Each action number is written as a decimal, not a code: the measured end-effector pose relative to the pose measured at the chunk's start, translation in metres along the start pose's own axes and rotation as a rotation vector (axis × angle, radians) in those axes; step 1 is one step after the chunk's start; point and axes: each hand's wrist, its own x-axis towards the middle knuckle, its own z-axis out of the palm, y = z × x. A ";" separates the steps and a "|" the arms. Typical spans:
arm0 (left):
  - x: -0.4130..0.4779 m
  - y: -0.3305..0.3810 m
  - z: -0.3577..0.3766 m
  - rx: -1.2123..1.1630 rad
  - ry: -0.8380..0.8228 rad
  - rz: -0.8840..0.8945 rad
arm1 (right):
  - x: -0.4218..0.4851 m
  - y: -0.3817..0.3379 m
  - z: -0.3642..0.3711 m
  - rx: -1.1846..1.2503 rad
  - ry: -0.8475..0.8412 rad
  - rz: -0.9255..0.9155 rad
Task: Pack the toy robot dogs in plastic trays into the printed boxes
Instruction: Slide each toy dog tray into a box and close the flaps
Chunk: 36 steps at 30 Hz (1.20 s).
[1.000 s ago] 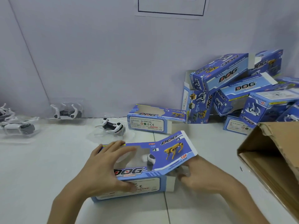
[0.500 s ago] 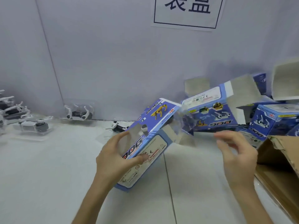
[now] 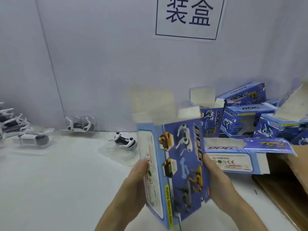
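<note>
I hold a blue printed dog box (image 3: 176, 165) upright on end above the table, its back panel facing me and its top flaps open and blurred. My left hand (image 3: 135, 179) grips its left side. My right hand (image 3: 215, 177) grips its right edge. What is inside the box is hidden. A toy robot dog in a clear plastic tray (image 3: 122, 141) lies on the table just left of the box. Another open box (image 3: 233, 155) lies flat behind my right hand.
More trayed robot dogs lie at the wall (image 3: 80, 125) and at the far left (image 3: 33, 139). A pile of printed boxes (image 3: 246, 119) is stacked at the back right. A brown cardboard carton (image 3: 286, 179) sits at the right edge. A paper sign (image 3: 188, 17) hangs on the wall.
The box has been lifted from lying flat on the table and turned upright on end. My right hand, free half a second ago, now holds its right edge.
</note>
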 end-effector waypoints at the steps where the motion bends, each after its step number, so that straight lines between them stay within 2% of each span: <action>1: 0.002 0.000 0.002 0.066 0.022 0.049 | -0.002 0.001 0.004 0.040 -0.016 0.025; 4: 0.009 0.005 0.001 0.269 0.158 0.219 | -0.001 0.001 0.003 -0.001 0.037 -0.065; 6: 0.013 0.009 -0.001 0.359 0.225 0.241 | -0.001 0.000 0.003 -0.124 0.013 -0.167; 9: 0.012 0.012 -0.001 0.387 0.177 0.251 | -0.003 0.001 0.011 -0.261 0.016 -0.238; 12: 0.008 0.006 0.004 0.594 0.131 0.340 | -0.005 0.002 0.015 -0.313 0.071 -0.287; 14: 0.007 -0.001 0.009 0.628 0.106 0.371 | -0.005 0.003 0.014 -0.312 0.076 -0.343; 16: 0.007 -0.004 0.016 0.580 0.090 0.393 | -0.007 0.002 0.017 -0.367 0.192 -0.434; 20: 0.002 -0.009 0.026 0.611 0.162 0.447 | -0.012 -0.007 0.027 -0.789 0.627 -0.762; 21: 0.001 -0.011 0.028 0.649 0.173 0.470 | -0.014 -0.008 0.029 -0.845 0.676 -0.856; 23: 0.000 -0.018 0.032 0.716 0.160 0.528 | -0.021 -0.010 0.036 -0.919 0.663 -0.999; 25: 0.001 -0.027 0.035 0.755 0.132 0.584 | -0.025 -0.011 0.042 -1.004 0.558 -1.005; 27: 0.000 -0.033 0.038 0.821 0.167 0.615 | -0.024 -0.014 0.044 -1.114 0.472 -0.894; 31: 0.001 -0.031 0.036 0.862 0.188 0.650 | -0.019 -0.019 0.040 -1.174 0.457 -0.777; 33: 0.000 -0.027 0.038 0.936 0.290 0.799 | -0.019 -0.018 0.040 -1.172 0.449 -0.793; 36: -0.003 -0.024 0.039 1.095 0.466 1.171 | -0.018 -0.015 0.042 -1.176 0.445 -0.808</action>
